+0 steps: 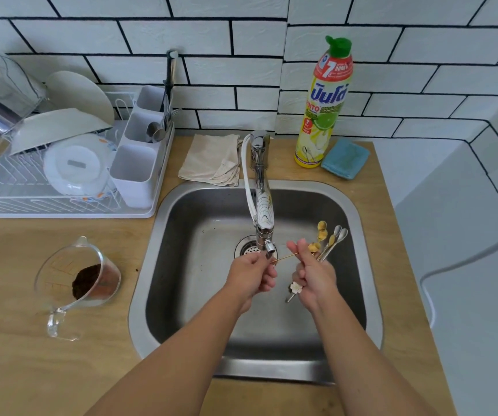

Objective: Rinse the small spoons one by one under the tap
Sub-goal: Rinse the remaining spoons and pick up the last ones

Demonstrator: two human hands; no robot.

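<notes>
Over the sink: both of the person's hands meet just below the tap's outlet, at the centre of the steel sink [181, 205].
Left hand: the left hand [252, 274] has its fingers curled round one end of a thin gold spoon [285, 257], right under the tap [264, 223] nozzle; the bowl end is hidden in the fist, so which end it grips I cannot tell.
Right hand: the right hand [313, 274] is closed on a bundle of small spoons [327, 240], gold and silver ends fanning out toward 1 o'clock, a flower-tipped handle poking out below the palm; its thumb and forefinger also seem to pinch the far end of the gold spoon.
Water: no stream is plain to see from here.
Drain: the drain [249, 249] sits just behind the nozzle.
At 9 o'clock: a glass measuring jug [76, 283] holding dark grounds.
At 10 o'clock: a dish rack [61, 163] with plates and a cutlery caddy.
At 12 o'clock: a folded cloth [211, 160].
At 1 o'clock: a dish soap bottle [324, 103] beside a blue sponge [345, 157].
</notes>
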